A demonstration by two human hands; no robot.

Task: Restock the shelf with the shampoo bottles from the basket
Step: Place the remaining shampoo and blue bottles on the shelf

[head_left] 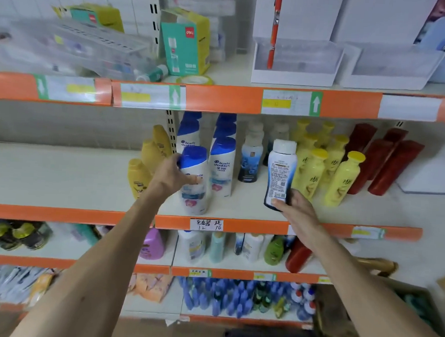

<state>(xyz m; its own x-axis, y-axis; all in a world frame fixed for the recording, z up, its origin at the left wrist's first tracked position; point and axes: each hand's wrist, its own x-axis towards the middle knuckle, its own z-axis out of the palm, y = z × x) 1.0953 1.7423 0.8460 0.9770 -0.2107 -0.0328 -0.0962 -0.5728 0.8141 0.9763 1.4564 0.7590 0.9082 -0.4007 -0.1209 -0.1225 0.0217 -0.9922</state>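
My left hand (pixel 173 174) grips a white shampoo bottle with a blue cap (pixel 194 182) that stands at the front of the middle shelf (pixel 59 179), ahead of a row of like bottles (pixel 223 165). My right hand (pixel 295 212) holds a white and dark blue bottle with a white cap (pixel 280 173) by its base, upright, its printed back label facing me, just above the shelf's front edge. It is in front of a similar dark bottle (pixel 250 159). The basket is not clearly in view.
Yellow bottles (pixel 343 178) and dark red bottles (pixel 388 165) stand to the right, amber ones (pixel 149 158) to the left. The left part of the middle shelf is bare. Boxes fill the top shelf (pixel 221 77); lower shelves hold more bottles. A cardboard box (pixel 413 307) sits low right.
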